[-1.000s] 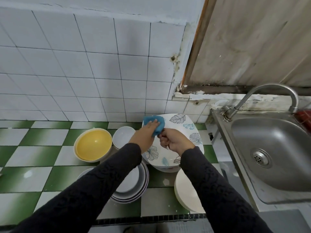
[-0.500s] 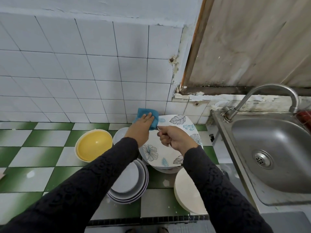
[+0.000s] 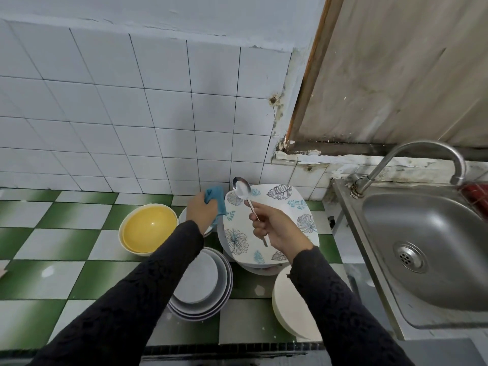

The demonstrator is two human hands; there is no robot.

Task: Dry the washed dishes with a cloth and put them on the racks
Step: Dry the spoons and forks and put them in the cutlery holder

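Right hand (image 3: 277,231): you've got it curled round the handle of the spoon (image 3: 242,188), bowl end up and leaning a bit left.
Left hand (image 3: 202,210): bunched tight around the blue cloth (image 3: 215,198), held up just left of the spoon, near it but not touching.
Where the spoon is: in the air over the far-left corner of the leaf plate (image 3: 280,204), with the handle tip poking out under your palm.
Edges: the steel rim of the sink (image 3: 422,233) runs close along the right of the dishes. The white tiled wall (image 3: 132,114) sits right behind them, and a dark strip marks the counter's front edge under your forearms.
Room to move: the widest stretch of counter (image 3: 52,233) tile showing is left of the yellow bowl (image 3: 149,228). Around your hands it's packed with dishes.
Materials: glossy green-and-white check tile, brushed steel sink with a curved faucet (image 3: 412,154), and rough stained plaster up right.
Dishes: the leaf plate is squarish with rounded corners and sits on top of other crockery. The grey plate stack (image 3: 203,281) is nested under your left forearm. The cream plate (image 3: 287,313) sits near the front edge.
Spoon look: shiny metal with an oval bowl and a thin straight handle. Can't tell if it's wet.
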